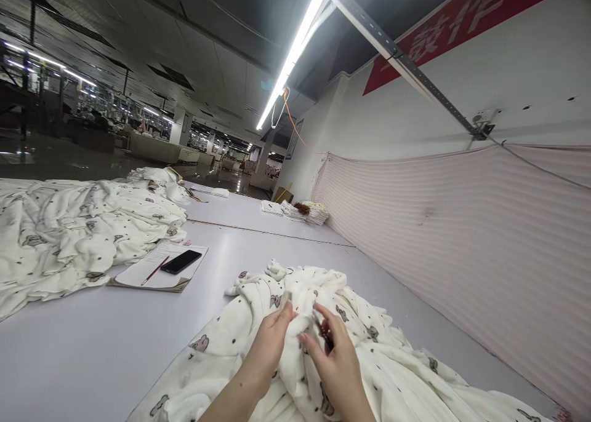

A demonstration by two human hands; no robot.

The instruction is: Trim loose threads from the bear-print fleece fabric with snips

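A heap of white printed fabric (406,373), with small grey and pink animal figures and dark dots, lies bunched in front of me. My left hand (271,339) pinches a fold of it between thumb and fingers. Just to the right, my right hand (336,354) is curled around small dark thread snips (325,334), mostly hidden by the palm and fingers. The right thumb and fingertips lie against the same raised fold.
To the left a larger pile of the same cloth (83,231) spreads over the pale table (87,354). Beside it a phone (181,261) and a red pencil (155,270) lie on a paper pad (133,277). Folded stacks (316,213) stand far back, by the striped pink sheet (438,237) along the wall.
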